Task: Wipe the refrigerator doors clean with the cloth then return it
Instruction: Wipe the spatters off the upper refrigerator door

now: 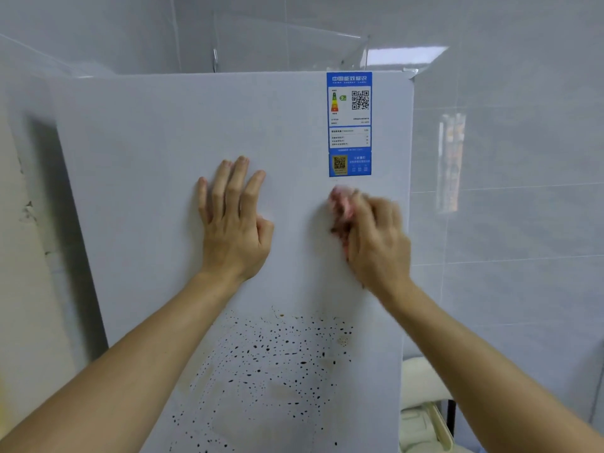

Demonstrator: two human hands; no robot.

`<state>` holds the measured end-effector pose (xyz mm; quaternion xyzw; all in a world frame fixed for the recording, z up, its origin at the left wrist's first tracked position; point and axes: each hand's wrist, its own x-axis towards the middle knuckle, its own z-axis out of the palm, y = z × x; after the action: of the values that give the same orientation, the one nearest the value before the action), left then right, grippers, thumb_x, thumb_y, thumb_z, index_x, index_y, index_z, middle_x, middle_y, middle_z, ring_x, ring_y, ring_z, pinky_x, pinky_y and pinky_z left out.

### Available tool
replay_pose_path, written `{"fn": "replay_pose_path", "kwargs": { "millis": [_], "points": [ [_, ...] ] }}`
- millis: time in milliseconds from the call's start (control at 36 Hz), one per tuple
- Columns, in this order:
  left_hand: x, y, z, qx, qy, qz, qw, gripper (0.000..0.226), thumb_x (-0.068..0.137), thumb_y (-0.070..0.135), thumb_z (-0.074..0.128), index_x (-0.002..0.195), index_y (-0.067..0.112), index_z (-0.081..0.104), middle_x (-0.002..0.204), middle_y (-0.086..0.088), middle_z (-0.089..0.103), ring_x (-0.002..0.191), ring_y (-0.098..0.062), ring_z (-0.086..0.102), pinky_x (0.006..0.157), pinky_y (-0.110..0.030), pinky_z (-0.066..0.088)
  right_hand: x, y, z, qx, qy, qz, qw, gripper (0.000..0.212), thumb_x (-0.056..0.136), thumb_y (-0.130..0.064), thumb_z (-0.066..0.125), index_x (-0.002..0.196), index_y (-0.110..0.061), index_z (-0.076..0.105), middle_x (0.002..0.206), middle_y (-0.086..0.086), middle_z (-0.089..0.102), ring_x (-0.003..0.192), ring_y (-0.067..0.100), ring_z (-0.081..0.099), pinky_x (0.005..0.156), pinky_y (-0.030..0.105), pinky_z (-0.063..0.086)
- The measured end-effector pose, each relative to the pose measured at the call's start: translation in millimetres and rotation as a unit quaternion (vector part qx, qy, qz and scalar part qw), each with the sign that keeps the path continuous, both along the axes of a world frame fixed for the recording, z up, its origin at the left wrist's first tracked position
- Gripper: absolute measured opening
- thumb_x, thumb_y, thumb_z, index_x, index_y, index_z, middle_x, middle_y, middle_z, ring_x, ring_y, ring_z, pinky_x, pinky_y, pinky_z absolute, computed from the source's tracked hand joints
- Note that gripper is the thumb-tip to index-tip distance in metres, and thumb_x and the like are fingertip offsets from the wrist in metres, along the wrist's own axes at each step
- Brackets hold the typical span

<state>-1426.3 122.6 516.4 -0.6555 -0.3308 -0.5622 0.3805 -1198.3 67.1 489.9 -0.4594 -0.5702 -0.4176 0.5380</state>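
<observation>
A white refrigerator door [157, 152] fills the middle of the head view. Many dark specks and brownish smears [274, 364] cover its lower part. My left hand [233, 223] lies flat on the door with fingers spread, holding nothing. My right hand [376, 237] is blurred and presses a pink cloth [340, 204] against the door near its right edge, just under a blue energy label [349, 124]. Most of the cloth is hidden under my fingers.
Grey tiled wall [523, 191] stands to the right of the refrigerator. A cream-coloured container [425, 420] sits low at the right. A clear plastic sheet [294, 44] rises above the door's top edge. A wall edge [23, 223] is at the left.
</observation>
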Motion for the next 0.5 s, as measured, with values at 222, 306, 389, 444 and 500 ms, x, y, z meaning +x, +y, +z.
{"fn": "replay_pose_path", "kwargs": {
  "millis": [222, 306, 389, 444, 500],
  "points": [
    [-12, -5, 2, -0.038, 0.028, -0.016, 0.999, 0.065, 0.090, 0.014, 0.048, 0.155, 0.009, 0.043, 0.169, -0.013, 0.032, 0.159, -0.033, 0.023, 0.130, -0.055, 0.006, -7, -12, -74, -0.113, -0.230, 0.080, 0.963, 0.032, 0.092, -0.006, 0.066, 0.123, -0.006, 0.066, 0.102, 0.015, 0.066, 0.080, 0.030, 0.060, 0.046, 0.038, 0.051],
    [-24, -5, 4, -0.053, 0.045, -0.031, 0.997, 0.059, 0.098, 0.020, 0.041, 0.156, 0.009, 0.042, 0.169, -0.014, 0.031, 0.159, -0.031, 0.022, 0.131, -0.052, 0.006, -2, -19, -42, -0.125, -0.234, 0.102, 0.959, 0.030, 0.098, -0.013, 0.057, 0.127, -0.008, 0.060, 0.103, 0.018, 0.066, 0.079, 0.032, 0.065, 0.038, 0.038, 0.052],
    [-39, -6, 4, -0.058, 0.044, -0.027, 0.997, 0.058, 0.101, 0.024, 0.039, 0.156, 0.009, 0.042, 0.169, -0.014, 0.031, 0.158, -0.030, 0.024, 0.131, -0.051, 0.007, -7, -21, -1, -0.081, -0.127, 0.109, 0.983, 0.033, 0.099, -0.015, 0.050, 0.122, -0.006, 0.072, 0.102, 0.020, 0.064, 0.076, 0.036, 0.064, 0.041, 0.043, 0.053],
    [-49, -5, 4, -0.062, 0.043, -0.020, 0.997, 0.057, 0.101, 0.025, 0.038, 0.156, 0.009, 0.043, 0.169, -0.014, 0.032, 0.158, -0.030, 0.024, 0.130, -0.053, 0.009, -17, -17, 27, -0.040, -0.059, 0.104, 0.992, 0.027, 0.099, -0.006, 0.052, 0.118, 0.000, 0.071, 0.103, 0.021, 0.064, 0.079, 0.039, 0.064, 0.046, 0.043, 0.053],
    [-61, -5, 5, -0.065, 0.037, -0.013, 0.997, 0.057, 0.101, 0.025, 0.038, 0.156, 0.009, 0.043, 0.168, -0.014, 0.032, 0.158, -0.032, 0.025, 0.129, -0.056, 0.011, -30, -10, 50, 0.000, -0.001, 0.103, 0.995, 0.019, 0.097, 0.004, 0.059, 0.114, 0.007, 0.068, 0.103, 0.024, 0.064, 0.081, 0.042, 0.064, 0.048, 0.044, 0.053]
  ]
}}
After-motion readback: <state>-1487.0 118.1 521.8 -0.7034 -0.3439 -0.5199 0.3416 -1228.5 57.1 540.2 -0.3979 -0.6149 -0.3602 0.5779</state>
